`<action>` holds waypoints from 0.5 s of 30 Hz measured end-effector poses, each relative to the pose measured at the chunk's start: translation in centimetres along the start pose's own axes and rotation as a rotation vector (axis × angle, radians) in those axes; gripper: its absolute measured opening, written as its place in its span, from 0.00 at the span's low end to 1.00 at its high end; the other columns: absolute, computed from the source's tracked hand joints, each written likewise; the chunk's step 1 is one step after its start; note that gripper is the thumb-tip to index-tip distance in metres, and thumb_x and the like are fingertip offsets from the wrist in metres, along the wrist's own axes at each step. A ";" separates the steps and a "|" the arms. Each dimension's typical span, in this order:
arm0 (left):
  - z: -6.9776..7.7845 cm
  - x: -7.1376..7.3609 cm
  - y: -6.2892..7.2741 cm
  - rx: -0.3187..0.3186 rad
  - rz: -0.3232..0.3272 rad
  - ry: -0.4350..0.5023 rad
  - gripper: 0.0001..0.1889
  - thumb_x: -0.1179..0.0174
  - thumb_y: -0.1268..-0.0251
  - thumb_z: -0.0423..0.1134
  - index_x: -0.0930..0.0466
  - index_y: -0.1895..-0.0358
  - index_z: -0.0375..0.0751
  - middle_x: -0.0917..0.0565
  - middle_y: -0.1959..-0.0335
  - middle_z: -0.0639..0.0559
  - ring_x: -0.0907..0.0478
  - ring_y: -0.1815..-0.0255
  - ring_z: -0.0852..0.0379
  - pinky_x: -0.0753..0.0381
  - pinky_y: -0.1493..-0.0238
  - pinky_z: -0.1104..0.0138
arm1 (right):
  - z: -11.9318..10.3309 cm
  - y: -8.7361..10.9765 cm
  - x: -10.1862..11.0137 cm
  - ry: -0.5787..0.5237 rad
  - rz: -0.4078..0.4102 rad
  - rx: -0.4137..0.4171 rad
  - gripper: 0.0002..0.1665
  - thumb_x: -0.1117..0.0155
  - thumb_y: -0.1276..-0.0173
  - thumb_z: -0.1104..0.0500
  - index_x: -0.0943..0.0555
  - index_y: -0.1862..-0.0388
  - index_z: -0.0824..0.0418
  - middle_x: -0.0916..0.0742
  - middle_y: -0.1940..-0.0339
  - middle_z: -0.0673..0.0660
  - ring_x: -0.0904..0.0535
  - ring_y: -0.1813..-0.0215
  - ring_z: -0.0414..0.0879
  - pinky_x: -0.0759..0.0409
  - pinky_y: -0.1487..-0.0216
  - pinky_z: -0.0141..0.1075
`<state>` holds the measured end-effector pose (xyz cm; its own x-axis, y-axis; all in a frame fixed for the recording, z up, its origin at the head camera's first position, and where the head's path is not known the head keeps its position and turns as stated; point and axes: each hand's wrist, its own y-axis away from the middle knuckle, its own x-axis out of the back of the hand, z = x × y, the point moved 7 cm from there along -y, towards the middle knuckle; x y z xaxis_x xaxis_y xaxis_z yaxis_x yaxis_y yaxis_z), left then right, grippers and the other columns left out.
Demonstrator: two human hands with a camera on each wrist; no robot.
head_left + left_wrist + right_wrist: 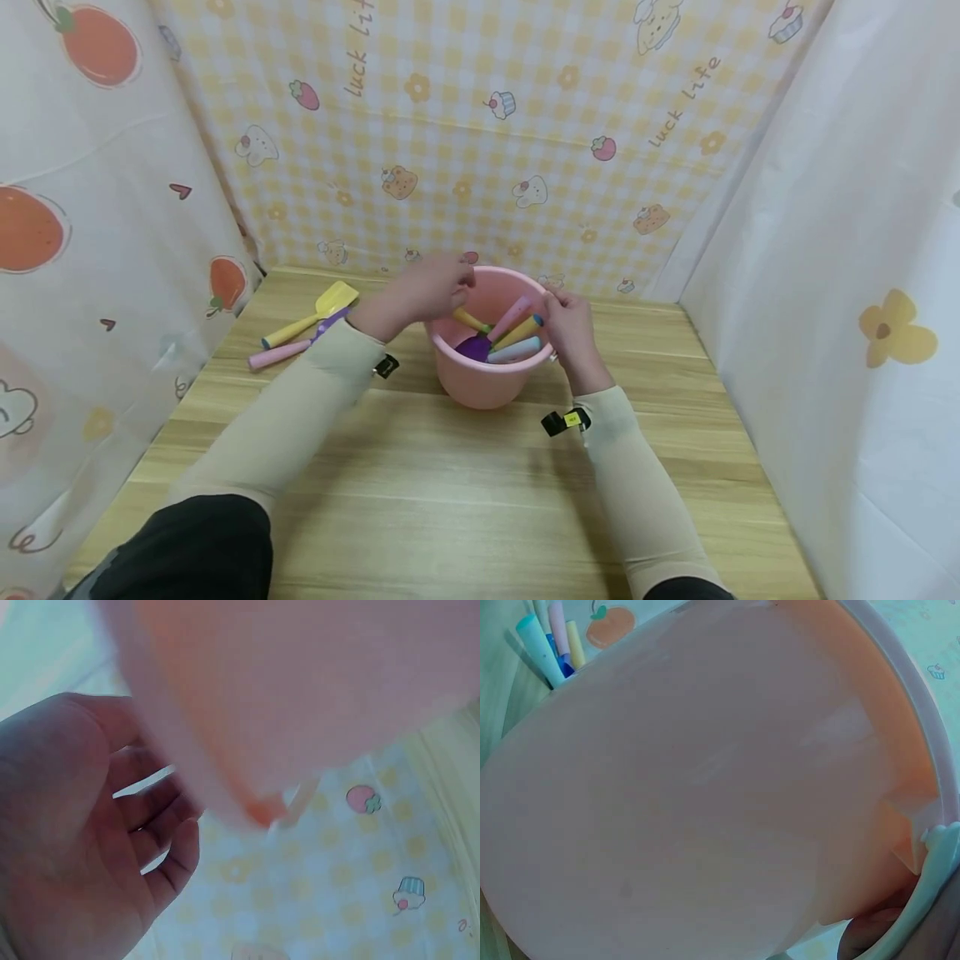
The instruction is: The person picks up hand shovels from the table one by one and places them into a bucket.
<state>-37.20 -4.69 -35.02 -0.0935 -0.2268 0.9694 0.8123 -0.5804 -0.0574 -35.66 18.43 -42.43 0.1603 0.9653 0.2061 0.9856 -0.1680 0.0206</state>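
A pink bucket (480,379) stands upright near the back of the table. Inside it lie several toy garden tools with coloured handles, among them a purple-headed one (474,347) with a pink handle. My left hand (420,292) is at the bucket's left rim, its fingers loosely bent; in the left wrist view that hand (82,825) has them beside and partly behind the blurred rim. At the right rim, my right hand (572,333) grips the bucket's pale handle (930,881) near its joint. Most of the right hand is outside the right wrist view.
Left of the bucket, a yellow toy shovel (336,298) and a purple tool with a pink handle (279,355) lie on the wooden table (450,500). A patterned cloth (465,133) hangs behind, with white printed cloths (840,333) at both sides.
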 end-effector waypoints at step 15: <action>-8.0 2.4 7.7 0.224 0.258 0.176 0.09 0.42 0.19 0.38 0.12 0.54 0.41 0.12 0.60 0.45 0.18 0.60 0.45 0.18 0.56 0.50 | 0.0 0.1 0.0 0.012 0.006 -0.004 0.25 0.45 0.11 0.53 0.17 0.24 0.61 0.15 0.27 0.61 0.16 0.45 0.51 0.18 0.62 0.29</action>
<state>-35.79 -15.96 -35.06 0.0484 -0.4853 0.8730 0.9261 -0.3056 -0.2213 -35.58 18.43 -42.44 0.1653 0.9618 0.2180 0.9844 -0.1745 0.0234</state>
